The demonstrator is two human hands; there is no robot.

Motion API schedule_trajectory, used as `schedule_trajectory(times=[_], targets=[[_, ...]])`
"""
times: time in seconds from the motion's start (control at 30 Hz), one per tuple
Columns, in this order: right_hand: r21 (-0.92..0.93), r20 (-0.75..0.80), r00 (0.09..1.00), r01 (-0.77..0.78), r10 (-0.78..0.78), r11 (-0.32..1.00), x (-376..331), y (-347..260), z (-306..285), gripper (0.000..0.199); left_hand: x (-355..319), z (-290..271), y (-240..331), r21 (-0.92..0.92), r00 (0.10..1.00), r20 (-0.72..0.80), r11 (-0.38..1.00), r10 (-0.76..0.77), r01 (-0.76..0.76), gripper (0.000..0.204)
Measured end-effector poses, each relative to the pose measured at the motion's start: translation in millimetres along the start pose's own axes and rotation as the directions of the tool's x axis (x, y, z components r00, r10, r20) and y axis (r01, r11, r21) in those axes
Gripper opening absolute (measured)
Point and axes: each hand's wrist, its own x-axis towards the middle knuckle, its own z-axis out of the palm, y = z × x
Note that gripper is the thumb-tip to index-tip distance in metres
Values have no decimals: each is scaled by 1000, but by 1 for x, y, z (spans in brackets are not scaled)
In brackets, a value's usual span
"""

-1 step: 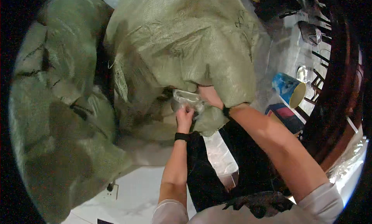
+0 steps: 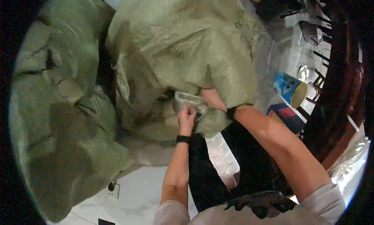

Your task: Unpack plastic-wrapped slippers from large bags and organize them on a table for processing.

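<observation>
A big greenish woven sack (image 2: 202, 42) bulges in front of me, its surface creased. Below its lower folds, my left hand (image 2: 187, 115) is closed, thumb and fingers pinched on a crumpled piece of clear plastic (image 2: 189, 97). My right hand (image 2: 212, 98) reaches in under the sack from the right, close beside the plastic. Its fingers are hidden by the sack and the plastic, so what they hold cannot be seen. A loose fold of green sack material (image 2: 213, 123) hangs just below that wrist.
Another green woven sack (image 2: 58, 147) stands on the left. On the right are a blue cylindrical tub (image 2: 290, 89) with a pale yellow inside and a dark blue and pink box (image 2: 286, 116). A wall socket (image 2: 113, 191) shows at lower left. Clear plastic wrapping (image 2: 352, 162) lies far right.
Almost nothing differs. My left hand sits very slightly further right, and the left sack's folds have shifted a little in view.
</observation>
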Motion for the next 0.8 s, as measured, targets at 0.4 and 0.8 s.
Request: schedule_trajectory(times=[0.4, 0.8], targets=[[442, 41, 924, 324, -379, 837, -145, -192, -368, 29, -212, -148, 286, 354, 907, -48, 857, 418, -376, 35], [582, -699, 708, 485, 98, 653, -485, -136, -638, 38, -335, -63, 645, 503, -75, 287, -217, 955, -837, 30]])
